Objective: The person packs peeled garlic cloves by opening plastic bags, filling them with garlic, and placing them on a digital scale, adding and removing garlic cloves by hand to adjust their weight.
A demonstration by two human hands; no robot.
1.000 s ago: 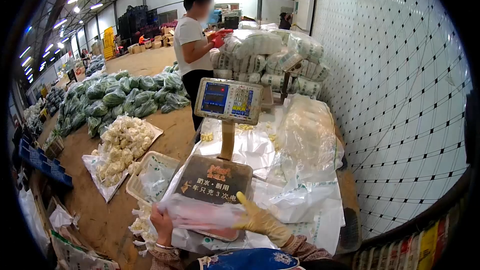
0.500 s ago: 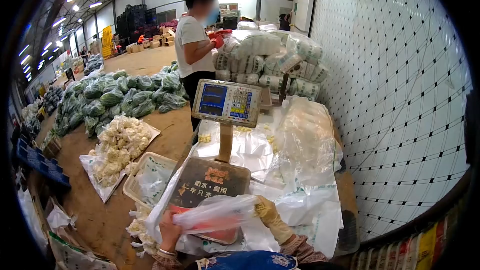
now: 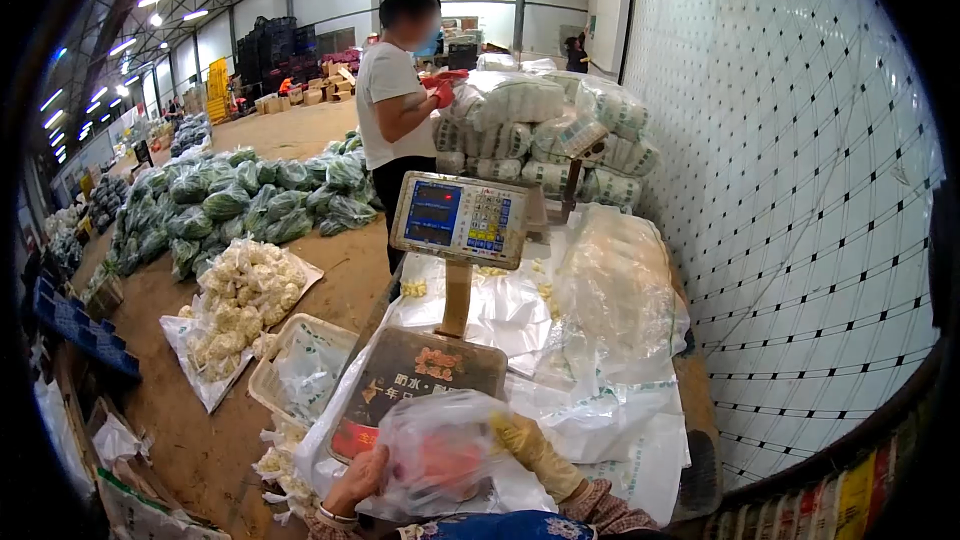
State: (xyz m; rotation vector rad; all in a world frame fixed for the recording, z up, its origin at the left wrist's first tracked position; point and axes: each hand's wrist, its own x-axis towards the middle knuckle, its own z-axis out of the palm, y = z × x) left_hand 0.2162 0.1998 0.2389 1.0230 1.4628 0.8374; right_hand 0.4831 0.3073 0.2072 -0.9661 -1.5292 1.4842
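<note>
A clear plastic bag [image 3: 440, 440] is spread between my two hands, over the front part of a scale platform [image 3: 420, 365]. My left hand [image 3: 358, 480], bare and with a bracelet at the wrist, is closed on the bag's left side. On the right, my right hand [image 3: 530, 450] wears a yellowish glove and grips the bag's other side. Behind the platform stands the scale's display [image 3: 460, 220] on a post. White plastic sheets [image 3: 600, 420] lie under and beside the scale.
Stacked filled bags [image 3: 515, 105] stand beyond the table, beside a person [image 3: 395, 90] in red gloves. A clear-wrapped stack [image 3: 615, 270] lies at the right. On the floor are a crate [image 3: 268, 380], pale bagged produce [image 3: 245, 290] and green bagged produce [image 3: 225, 202].
The bag, stretched long and flat before, is now wider and puffed open. My left hand has moved slightly right and down. A red light now shows on the display.
</note>
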